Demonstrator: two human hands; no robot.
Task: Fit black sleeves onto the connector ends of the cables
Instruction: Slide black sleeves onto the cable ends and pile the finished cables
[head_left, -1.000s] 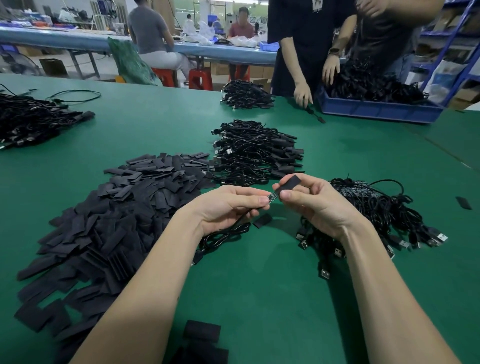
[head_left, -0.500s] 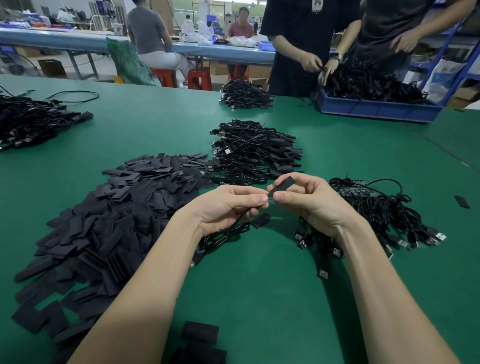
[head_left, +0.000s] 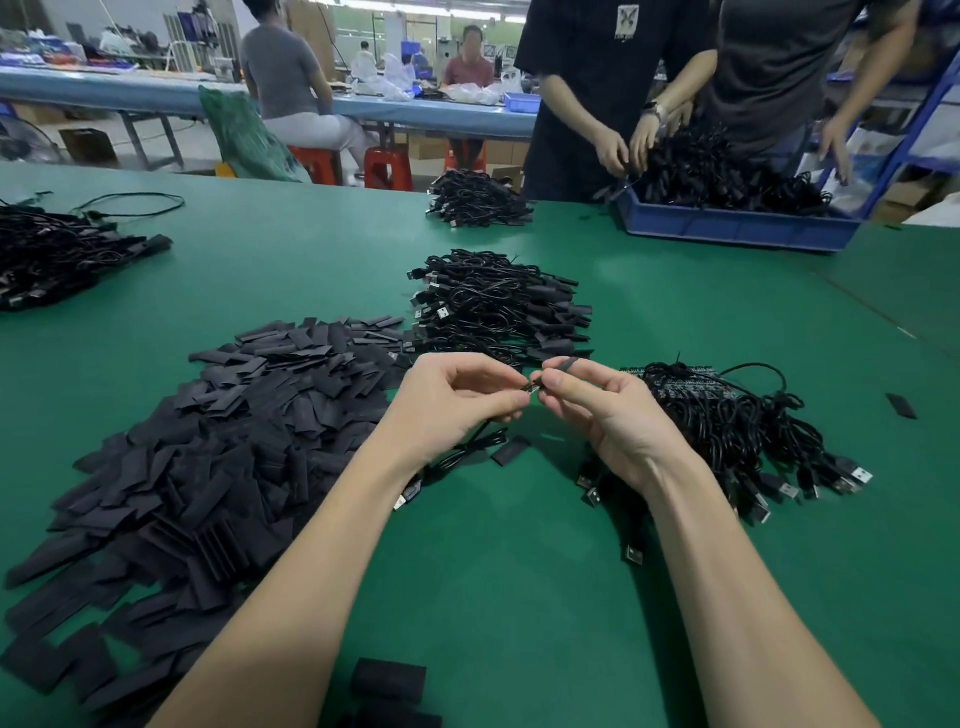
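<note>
Now left hand (head_left: 457, 402) pinches cable connector (head_left: 531, 389), right hand (head_left: 597, 405) pinches sleeve (head_left: 561, 365) at its tip; next: align opening, slide on.

Both hands (head_left: 535, 400) raised, fingertips apparently pinched together, forearms converging.

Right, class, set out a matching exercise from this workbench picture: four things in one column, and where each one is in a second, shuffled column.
Things
1. pile of black sleeves
2. blue tray
3. single black sleeve
4. bundle of cables with bare USB plugs

Places
A. pinched in the right hand
B. on the green table, beside the right forearm
C. far right edge of the table, in front of two standing people
D. on the table, left of the left hand

Pairs: 1-D, 2-C, 3-A, 4-B
</note>
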